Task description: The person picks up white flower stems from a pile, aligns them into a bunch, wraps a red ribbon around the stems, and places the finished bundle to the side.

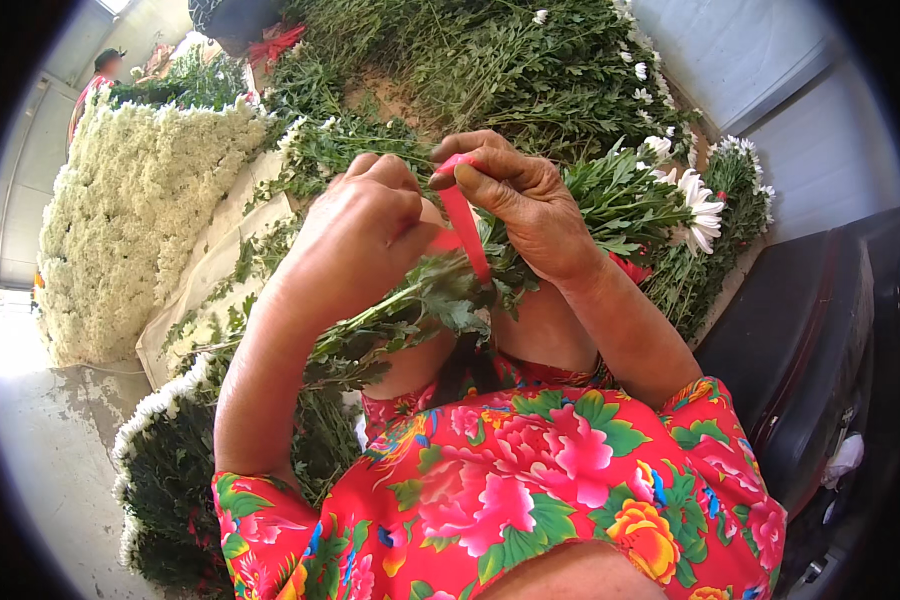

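Note:
A bunch of white chrysanthemums lies across my lap, its leafy stems [412,292] to the left and a white bloom [696,211] to the right. A red plastic strip [461,217] loops around the stems. Its upper part is pinched between the thumb and fingers of my right hand [529,196], above the bunch. My left hand [367,217] is curled beside it, and a blurred red part of the strip runs into its grip. Fingers hide the strip's end there.
A tall stack of cream-white flowers [146,225] stands at the left. Leafy stems [510,75] are heaped ahead, along a pale wall [810,97]. More bunches with white blooms [172,450] lie at lower left. A black case [787,337] is at my right. Another person [97,82] is at far left.

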